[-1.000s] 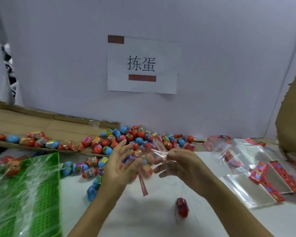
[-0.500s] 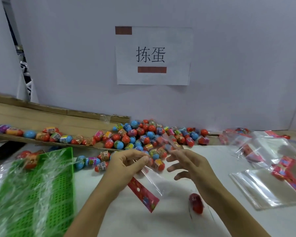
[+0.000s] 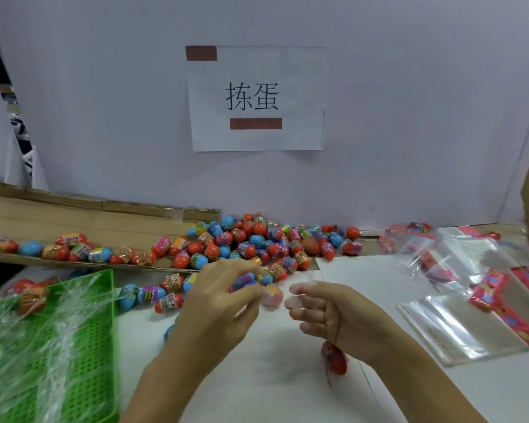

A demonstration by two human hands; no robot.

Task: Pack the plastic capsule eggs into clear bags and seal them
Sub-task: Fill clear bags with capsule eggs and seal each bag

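Several red, blue and multicoloured capsule eggs [image 3: 258,239] lie heaped at the back of the white table. My left hand [image 3: 220,303] reaches into the front of the heap, its fingers curled round a multicoloured egg [image 3: 245,280]. My right hand [image 3: 327,312] hovers just to the right, its thumb and fingertips blurred white where they pinch a barely visible clear bag [image 3: 290,296]. A pale pink egg [image 3: 271,296] shows blurred between the hands. One red egg [image 3: 334,357] lies on the table under my right wrist.
A green perforated basket [image 3: 83,346] covered with clear film stands at the front left. Empty clear bags with red headers [image 3: 458,325] are stacked at the right. Flattened cardboard [image 3: 83,221] holds more eggs at the back left. A paper sign [image 3: 255,99] hangs on the wall.
My left hand let go of the bag with the red header and reached forward into the egg heap. The bag has passed to my right hand, which stayed about where it was.
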